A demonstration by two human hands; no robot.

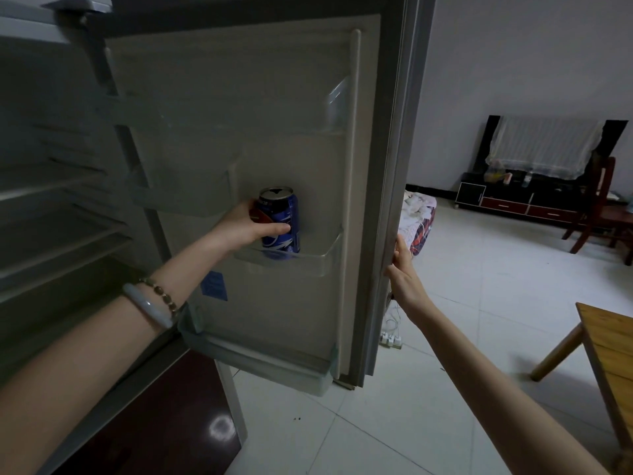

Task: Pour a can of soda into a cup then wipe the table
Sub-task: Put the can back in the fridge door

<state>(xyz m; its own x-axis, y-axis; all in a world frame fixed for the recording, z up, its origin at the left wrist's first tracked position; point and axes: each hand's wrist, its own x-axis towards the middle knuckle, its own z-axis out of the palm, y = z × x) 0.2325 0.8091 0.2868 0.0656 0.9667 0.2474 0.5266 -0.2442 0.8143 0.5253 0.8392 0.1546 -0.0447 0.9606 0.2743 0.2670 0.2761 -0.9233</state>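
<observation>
You are taking the soda can [279,222] from the fridge door.

At frame center your left hand [246,228] is wrapping the can, seated in the door shelf [322,260]; your right hand [402,272] is gripping the door edge [388,200], bracing it open.

The fridge door [239,166] stands open, its inner side facing the camera. The fridge's shelves [51,214] lie left of the door. The can [279,222] stands upright in the door's lower-right bin [308,260], with the left hand [245,228] wrapped around it from the left. The right hand [402,272] grips the door's outer edge, right of the can. Right of the door and nearer the camera, a table [613,347] stands on the floor [462,286]; behind it, by the far wall, is what seems a low cabinet [513,200].
</observation>
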